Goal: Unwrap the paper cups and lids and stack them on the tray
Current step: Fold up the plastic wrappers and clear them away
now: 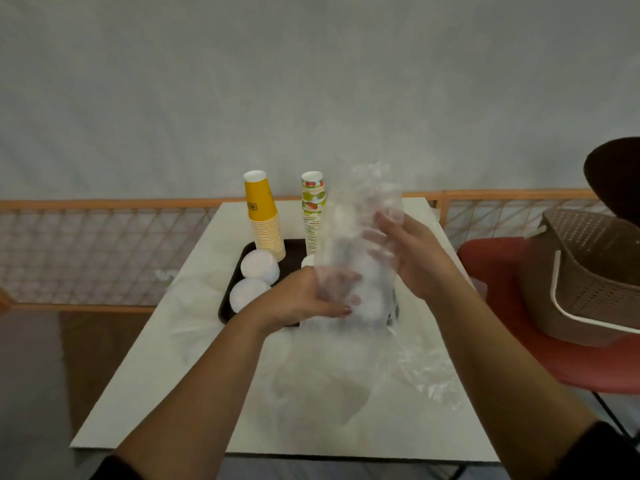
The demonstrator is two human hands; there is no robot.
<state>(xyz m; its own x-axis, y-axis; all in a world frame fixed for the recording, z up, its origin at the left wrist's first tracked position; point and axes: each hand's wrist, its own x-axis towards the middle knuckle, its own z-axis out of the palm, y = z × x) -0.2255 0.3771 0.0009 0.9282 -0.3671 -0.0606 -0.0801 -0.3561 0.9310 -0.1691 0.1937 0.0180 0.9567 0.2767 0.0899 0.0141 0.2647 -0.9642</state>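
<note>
1. Cups and lids are mostly out of their wraps and on the tray (231,308), which lies on the far half of the surface (194,393); that much of the job looks done.
2. At the tray's left edge stand two white lid stacks (255,280), one just behind the other; an empty wrap (194,306) lies beside them on the surface.
3. Behind the lids the yellow cups (265,220) stand upside down in a tall stack; the patterned cups (313,211) stand the same way to their right, apart from the yellow ones.
4. The left hand (308,299) reaches over the tray, fingers (341,289) curled round the lower end of a clear sleeve (356,244); something pale shows through the plastic, probably the last lids, though blur makes it hard to tell.
5. The right hand (412,258) holds the sleeve higher up, its fingers wrapped round the plastic; the sleeve stands nearly upright over the tray's right side.
6. More loose plastic (429,372) lies crumpled on the near right of the surface.
7. What is left, as I judge it: slip this sleeve off and leave its contents stacked on the tray.
</note>
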